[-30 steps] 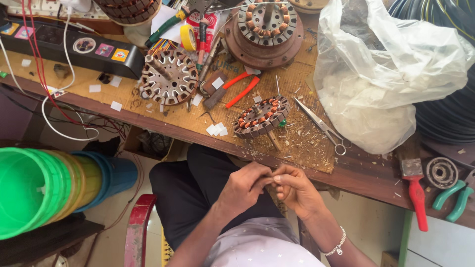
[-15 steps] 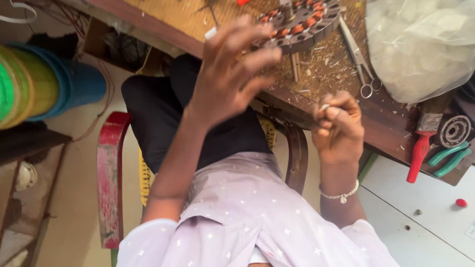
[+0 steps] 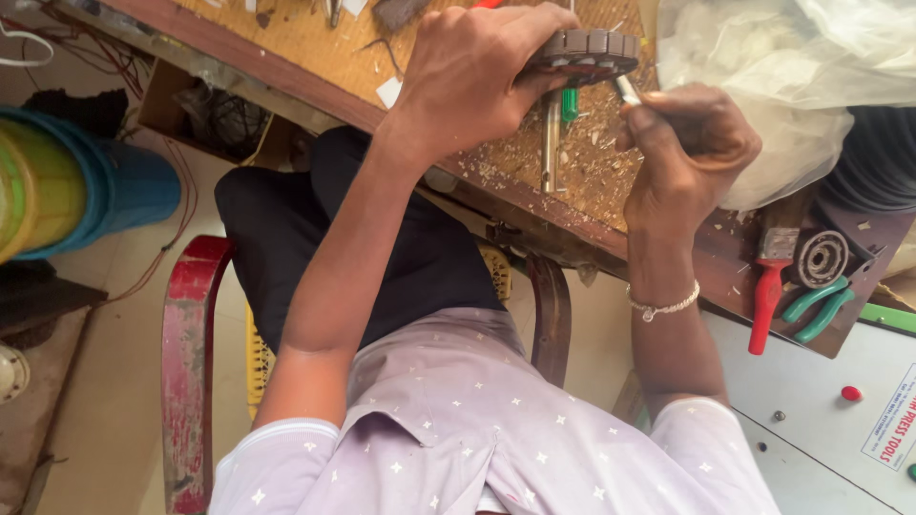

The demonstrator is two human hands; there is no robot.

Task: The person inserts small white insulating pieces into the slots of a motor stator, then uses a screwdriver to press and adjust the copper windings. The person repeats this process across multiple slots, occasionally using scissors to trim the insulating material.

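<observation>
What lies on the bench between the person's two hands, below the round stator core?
In the head view, a metal rod and a green-handled tool lie on the littered workbench, between the left hand gripping the stator core and the right hand.

white rectangular label (image 3: 894, 420), red print, lower right

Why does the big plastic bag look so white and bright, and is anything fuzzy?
In the head view, daylight washes out the crinkled clear plastic bag at top right, so its folds glare white. The left hand gripping the round ribbed metal motor core and the right hand look fairly sharp. The stacked green and blue plastic tubs at the left edge look softer.
</observation>
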